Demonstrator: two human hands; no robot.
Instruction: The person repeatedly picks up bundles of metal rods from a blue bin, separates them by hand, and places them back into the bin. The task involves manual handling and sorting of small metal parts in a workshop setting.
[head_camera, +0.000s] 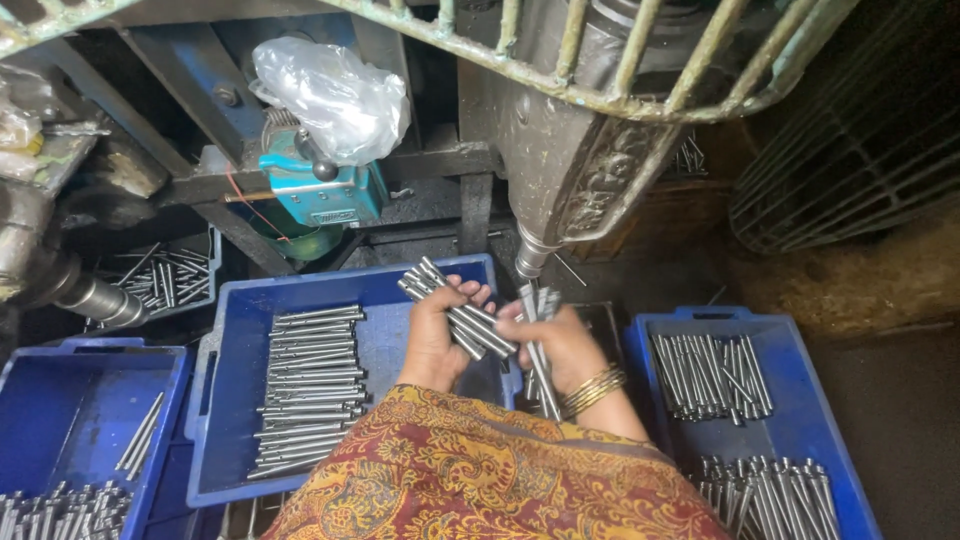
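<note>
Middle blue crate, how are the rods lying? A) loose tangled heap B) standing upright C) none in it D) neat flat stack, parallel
D: in the middle blue crate, the steel rods lie flat and parallel in one tidy column along its left side.

A bundle of slim, shiny steel rods (455, 308) lies slanted in the left hand (432, 335), ends pointing up-left over a blue tray (235, 330). A second, smaller bunch of rods (538, 345) stands nearly upright in the right hand (565, 345), just beside the first.
</note>
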